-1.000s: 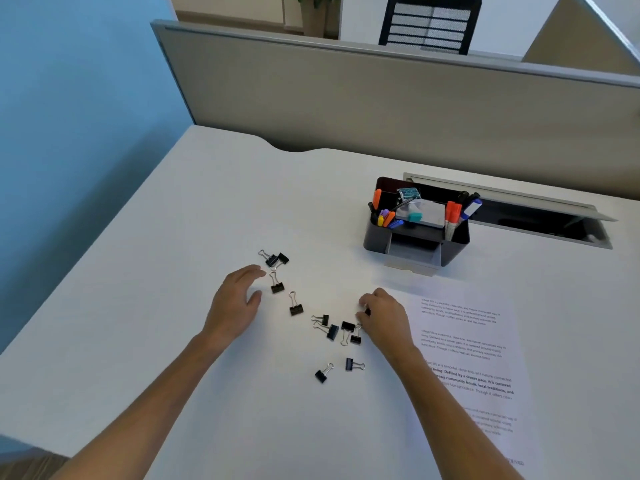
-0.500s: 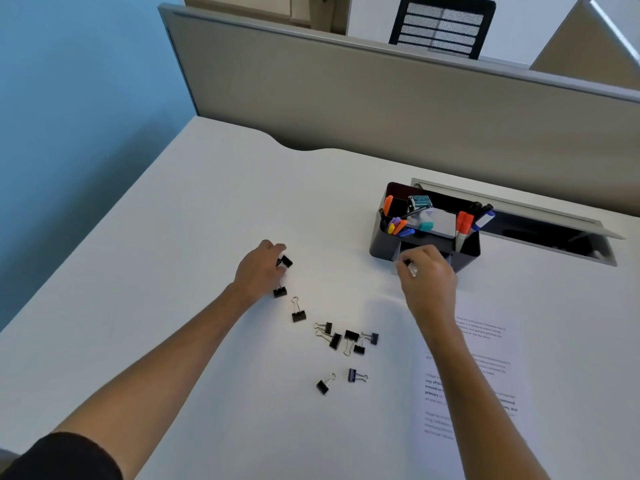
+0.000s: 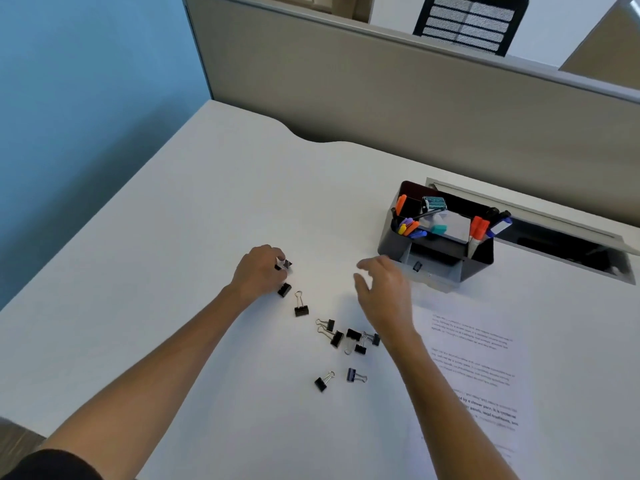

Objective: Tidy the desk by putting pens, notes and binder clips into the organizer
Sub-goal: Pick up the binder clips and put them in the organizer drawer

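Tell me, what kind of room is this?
Probably an office cubicle. A white desk sits against a grey partition panel, with a mesh office chair beyond it and a desk organizer full of markers.

The organizer (image 3: 437,237) stands on the bench (image 3: 207,209), at its rear right, just before a cable slot (image 3: 568,237) in the benchtop. Pens (image 3: 479,227) stand in its left and right compartments; one binder clip (image 3: 417,266) lies in its front tray. A printed sheet (image 3: 474,362) lies before the organizer. Loose binder clips (image 3: 341,336) lie scattered on the bench left of the sheet. The left hand (image 3: 258,271) rests at the scatter's left end, the right hand (image 3: 382,289) between scatter and organizer. A partition (image 3: 381,98) stands behind the bench.
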